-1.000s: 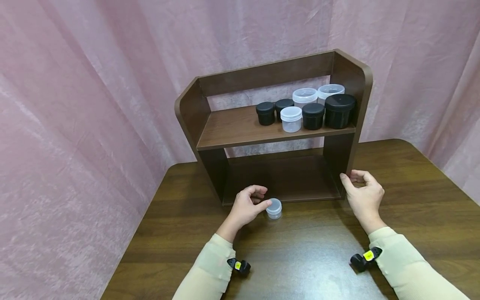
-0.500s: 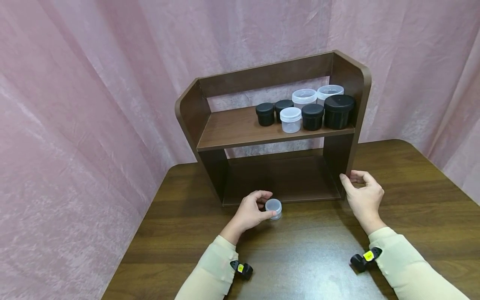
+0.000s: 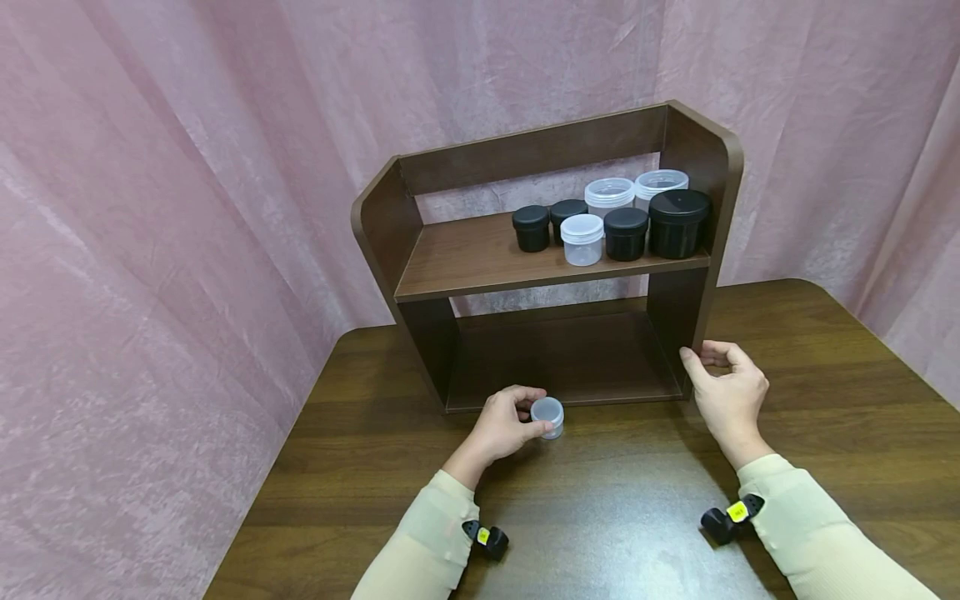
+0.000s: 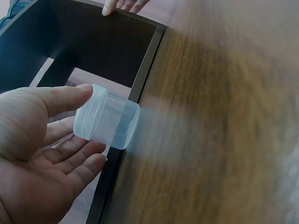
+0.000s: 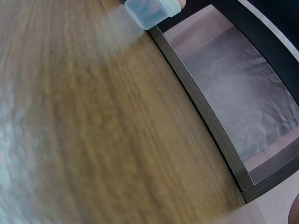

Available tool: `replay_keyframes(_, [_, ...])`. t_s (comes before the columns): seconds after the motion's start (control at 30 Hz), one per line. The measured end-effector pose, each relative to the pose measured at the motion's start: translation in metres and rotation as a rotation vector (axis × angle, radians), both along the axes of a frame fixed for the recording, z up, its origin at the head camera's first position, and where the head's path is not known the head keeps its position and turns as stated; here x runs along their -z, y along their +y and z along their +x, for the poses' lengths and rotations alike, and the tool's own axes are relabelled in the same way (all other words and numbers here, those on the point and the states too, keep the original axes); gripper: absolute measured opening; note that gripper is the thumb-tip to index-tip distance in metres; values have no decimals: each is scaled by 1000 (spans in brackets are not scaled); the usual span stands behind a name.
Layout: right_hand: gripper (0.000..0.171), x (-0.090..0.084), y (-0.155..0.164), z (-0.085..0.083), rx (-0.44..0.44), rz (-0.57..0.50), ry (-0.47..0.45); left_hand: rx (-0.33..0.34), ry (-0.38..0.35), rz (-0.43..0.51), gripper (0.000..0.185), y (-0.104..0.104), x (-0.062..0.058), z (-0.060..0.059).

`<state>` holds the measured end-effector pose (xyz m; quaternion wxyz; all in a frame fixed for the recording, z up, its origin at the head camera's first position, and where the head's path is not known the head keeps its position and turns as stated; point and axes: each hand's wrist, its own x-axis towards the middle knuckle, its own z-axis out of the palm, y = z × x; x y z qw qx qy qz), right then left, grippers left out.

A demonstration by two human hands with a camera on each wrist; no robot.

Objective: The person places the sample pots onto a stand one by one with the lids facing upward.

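A small clear jar (image 3: pixel 547 417) with a translucent lid stands upright on the table at the front edge of a brown two-tier shelf (image 3: pixel 480 293). My left hand (image 3: pixel 501 423) holds the jar from the left, its thumb on the near side of the lid and its fingers round the far side. In the left wrist view the thumb meets the lid of the jar (image 4: pixel 107 116). My right hand (image 3: pixel 726 392) grips the front edge of the shelf's right side panel low down, thumb on the inner face and fingers outside.
On the upper board, towards the right, stand several black lidded jars (image 3: pixel 678 225) and several clear ones (image 3: pixel 582 242). The wooden table (image 3: pixel 600 508) spreads in front of the shelf. A pink curtain (image 3: pixel 225 208) hangs behind.
My left hand has moved slightly right and closed its thumb and fingers about the jar, mostly in the first half second. The right hand stays on the shelf's side panel.
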<state>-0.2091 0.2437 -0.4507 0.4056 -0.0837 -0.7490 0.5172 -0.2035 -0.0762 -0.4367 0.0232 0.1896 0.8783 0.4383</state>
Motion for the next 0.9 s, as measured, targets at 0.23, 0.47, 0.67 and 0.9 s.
replay_keyframes(0.23, [25, -1, -1, 1, -8, 0, 0, -3, -35, 9, 48, -1, 0, -1])
replay_keyframes(0.47, [27, 2, 0, 0, -10, -1, -14, -5, -52, 16, 49, 0, 1, 0])
replay_keyframes(0.67, [27, 2, 0, 1, -10, -4, -19, -4, -49, 20, 48, 0, 2, 0])
replay_keyframes(0.9, [27, 1, 0, 1, -12, -5, -26, 6, -29, 13, 46, -1, 2, -1])
